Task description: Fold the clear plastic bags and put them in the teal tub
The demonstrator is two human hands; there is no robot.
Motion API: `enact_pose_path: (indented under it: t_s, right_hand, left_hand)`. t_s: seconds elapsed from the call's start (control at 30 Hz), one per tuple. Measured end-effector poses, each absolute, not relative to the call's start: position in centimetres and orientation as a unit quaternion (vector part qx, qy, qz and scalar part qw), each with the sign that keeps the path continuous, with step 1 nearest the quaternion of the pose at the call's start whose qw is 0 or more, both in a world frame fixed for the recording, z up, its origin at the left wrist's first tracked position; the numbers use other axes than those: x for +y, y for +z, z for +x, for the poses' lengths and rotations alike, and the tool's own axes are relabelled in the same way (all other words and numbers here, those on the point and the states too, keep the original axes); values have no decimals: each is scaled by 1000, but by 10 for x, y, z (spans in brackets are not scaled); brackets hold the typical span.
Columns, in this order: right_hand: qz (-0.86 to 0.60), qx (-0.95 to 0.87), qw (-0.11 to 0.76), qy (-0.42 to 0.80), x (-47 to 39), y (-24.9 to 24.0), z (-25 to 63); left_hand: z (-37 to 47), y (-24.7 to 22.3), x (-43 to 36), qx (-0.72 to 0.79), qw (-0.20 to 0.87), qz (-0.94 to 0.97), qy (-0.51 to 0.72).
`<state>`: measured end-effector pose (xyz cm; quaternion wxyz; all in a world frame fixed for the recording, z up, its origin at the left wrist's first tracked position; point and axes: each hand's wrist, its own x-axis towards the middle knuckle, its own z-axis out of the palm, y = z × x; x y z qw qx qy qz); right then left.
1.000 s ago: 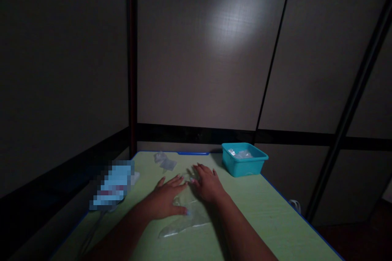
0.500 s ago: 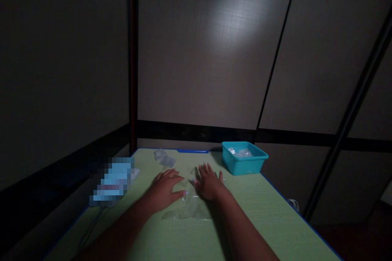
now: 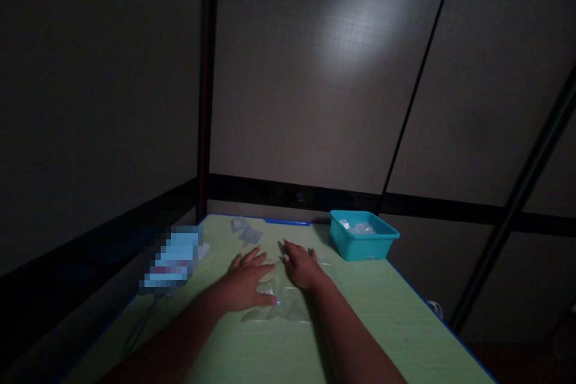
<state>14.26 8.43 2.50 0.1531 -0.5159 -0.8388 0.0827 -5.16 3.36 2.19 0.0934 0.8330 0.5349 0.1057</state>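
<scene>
A clear plastic bag (image 3: 292, 306) lies flat on the pale green table, its near edge towards me. My left hand (image 3: 247, 281) rests on its left side with the fingers spread and the thumb stretched across the plastic. On the upper right part of the bag lies my right hand (image 3: 302, 265), fingers extended forward and palm down. Neither hand grips anything. Parts of the bag are hidden under both hands.
A turquoise basket (image 3: 365, 246) holding clear plastic stands at the table's back right. Crumpled clear plastic (image 3: 246, 231) lies at the back left. A blurred-out blue object (image 3: 173, 258) with a cable sits on the left edge. Panelled walls stand behind the table (image 3: 382, 324).
My left hand has spread its fingers wider, and its thumb has come lower on the bag. My right hand has shifted slightly left, its fingers closer together. The view has tilted a little.
</scene>
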Motion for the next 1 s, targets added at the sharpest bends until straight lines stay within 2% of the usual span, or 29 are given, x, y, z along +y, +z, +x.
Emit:
enact_pose_path:
  t_s: [0.33, 0.57, 0.8, 1.0]
  right_hand:
    - [-562, -816, 90, 97, 72, 47, 150]
    - [-525, -834, -41, 165, 64, 44, 149]
    - [-547, -820, -27, 166, 66, 42, 151]
    - [-559, -813, -37, 155, 71, 36, 155]
  left_hand:
    - [-57, 20, 36, 587, 45, 801, 108]
    - [-55, 32, 37, 639, -21, 747, 182]
    - [-55, 36, 34, 656, -23, 734, 174]
    - [-57, 29, 32, 698, -68, 701, 134]
